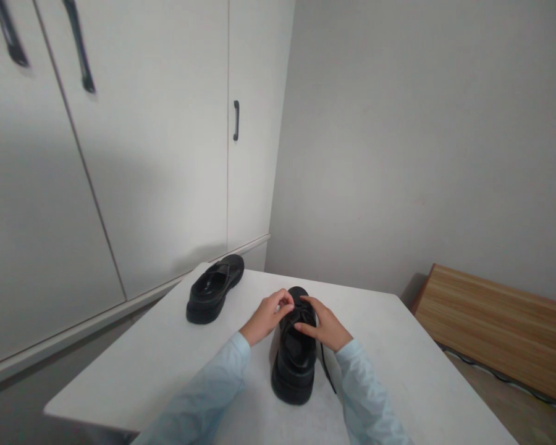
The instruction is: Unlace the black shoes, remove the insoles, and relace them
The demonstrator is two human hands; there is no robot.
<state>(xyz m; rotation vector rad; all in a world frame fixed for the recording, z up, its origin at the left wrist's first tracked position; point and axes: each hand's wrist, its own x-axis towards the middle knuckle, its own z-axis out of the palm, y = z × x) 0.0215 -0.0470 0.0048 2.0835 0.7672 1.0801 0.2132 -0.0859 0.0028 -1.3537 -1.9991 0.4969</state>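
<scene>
A black shoe (293, 380) stood on the white surface (389, 364), a lace (327, 371) lay beside it, the right hand (328, 326) spread its fingers over the shoe, the left hand (269, 315) curled its fingers there, any grip was hard to tell, another shoe (204, 308) sat farther off.
</scene>
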